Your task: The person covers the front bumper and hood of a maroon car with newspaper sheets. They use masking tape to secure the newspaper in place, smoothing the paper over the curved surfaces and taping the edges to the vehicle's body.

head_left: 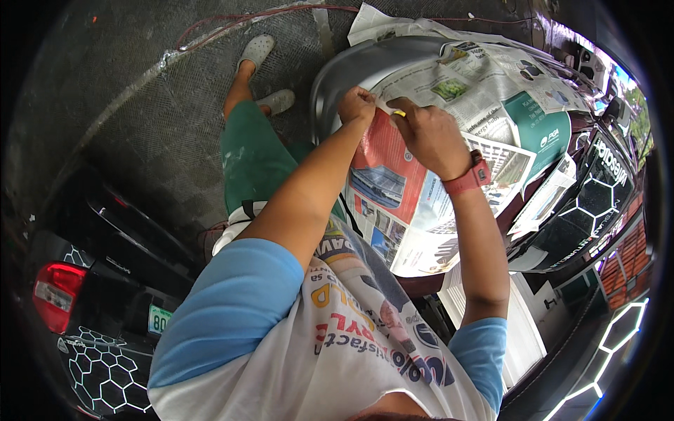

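Note:
Sheets of newspaper (421, 88) lie over a vehicle body, with a bare dull-grey panel (344, 74) curving out along their left edge. My left hand (357, 105) is closed in a pinch where the paper meets that panel; what its fingertips hold is too small to make out. Just to its right, my right hand (434, 137), a red watch on its wrist, is closed on a small yellow object (399, 113) mostly hidden by the fingers. Below both hands hangs a red-printed newspaper sheet (386, 168), reaching down toward my shirt.
A person's legs in green shorts (256, 154) and grey clogs (258, 50) are close on the left. A red hose (281, 10) crosses the dark floor at the top. Behind at lower left stands a black vehicle with a red tail light (56, 295).

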Demonstrator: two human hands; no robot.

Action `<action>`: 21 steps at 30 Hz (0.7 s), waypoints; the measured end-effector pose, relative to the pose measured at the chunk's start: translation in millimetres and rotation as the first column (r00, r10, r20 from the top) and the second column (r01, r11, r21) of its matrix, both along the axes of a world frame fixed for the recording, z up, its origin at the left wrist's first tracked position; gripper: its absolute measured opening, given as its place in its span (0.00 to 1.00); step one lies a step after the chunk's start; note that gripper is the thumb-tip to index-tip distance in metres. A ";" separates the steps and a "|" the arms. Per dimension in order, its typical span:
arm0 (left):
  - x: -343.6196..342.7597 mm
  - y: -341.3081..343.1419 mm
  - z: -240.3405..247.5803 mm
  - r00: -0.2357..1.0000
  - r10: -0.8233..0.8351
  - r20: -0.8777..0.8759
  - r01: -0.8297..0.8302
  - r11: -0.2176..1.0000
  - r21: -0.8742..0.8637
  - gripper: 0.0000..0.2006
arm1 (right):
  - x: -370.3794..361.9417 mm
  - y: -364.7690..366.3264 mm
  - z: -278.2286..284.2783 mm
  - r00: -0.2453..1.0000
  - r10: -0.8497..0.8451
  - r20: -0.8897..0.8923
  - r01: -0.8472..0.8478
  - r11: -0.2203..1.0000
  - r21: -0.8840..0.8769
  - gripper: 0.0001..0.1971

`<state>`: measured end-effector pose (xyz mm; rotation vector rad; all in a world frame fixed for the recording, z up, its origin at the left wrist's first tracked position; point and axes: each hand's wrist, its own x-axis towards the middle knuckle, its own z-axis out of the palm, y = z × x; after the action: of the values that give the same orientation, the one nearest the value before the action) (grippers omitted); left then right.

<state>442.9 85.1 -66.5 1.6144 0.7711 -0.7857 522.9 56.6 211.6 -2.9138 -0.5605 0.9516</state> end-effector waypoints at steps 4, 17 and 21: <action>-0.1 -2.5 8.6 1.000 0.015 -0.015 -0.014 0.999 0.040 0.10 | -10.9 -20.1 0.1 0.949 0.315 0.012 -0.293 0.895 -0.337 0.09; -19.1 4.6 48.0 0.976 0.051 0.212 -0.059 0.998 0.028 0.16 | 11.2 -18.7 -2.5 0.926 0.377 0.012 -0.345 0.861 -0.373 0.06; -15.6 6.3 61.4 0.981 -0.058 0.183 0.048 0.997 0.055 0.22 | 3.8 -31.5 -6.5 0.921 0.383 -0.068 -0.370 0.806 -0.462 0.07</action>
<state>427.4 91.4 -5.1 1.7321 0.6215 -0.6473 526.7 25.1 205.1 -3.3104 -1.0892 1.2417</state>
